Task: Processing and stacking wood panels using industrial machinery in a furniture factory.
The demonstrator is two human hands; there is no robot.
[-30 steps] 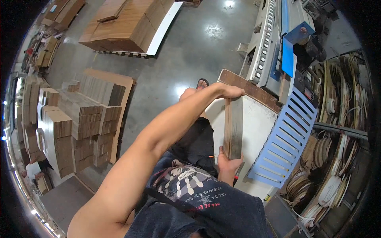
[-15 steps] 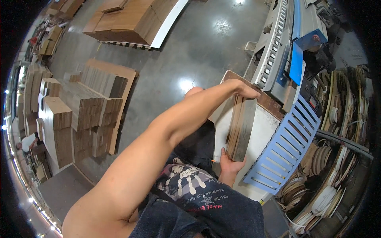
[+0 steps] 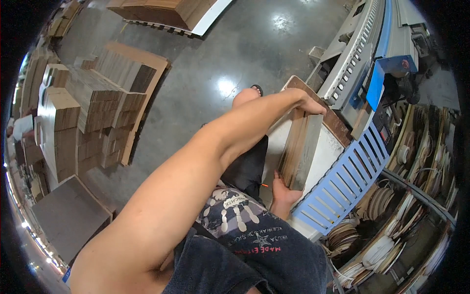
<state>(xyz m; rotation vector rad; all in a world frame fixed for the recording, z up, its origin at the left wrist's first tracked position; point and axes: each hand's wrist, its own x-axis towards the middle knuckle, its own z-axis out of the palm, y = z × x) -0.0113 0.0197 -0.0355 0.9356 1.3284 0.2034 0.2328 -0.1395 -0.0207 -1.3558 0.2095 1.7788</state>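
A stack of several narrow wooden boards (image 3: 304,149), grey on the outer face and brown along the edges, is held lengthwise between my hands. It stands over a white tabletop (image 3: 329,142). My left hand (image 3: 311,104), arm stretched far out, is bent over the far end, its fingers partly hidden. Around the near end my right hand (image 3: 285,194) is closed, thumb along one side; some of its fingers are hidden by the boards.
A blue slatted panel (image 3: 342,183) flanks the tabletop on the right, with a long grey machine (image 3: 350,59) beyond. Coils of edge banding (image 3: 382,235) fill racks at right. Stacked boards (image 3: 93,108) rest on a pallet at left; a brown panel stack (image 3: 161,12) stands farther off.
The view has turned and shifted, so surroundings appear displaced. Both hands keep their hold on the board stack, which looks barely moved against the table. A sandalled foot now shows beyond my arm.
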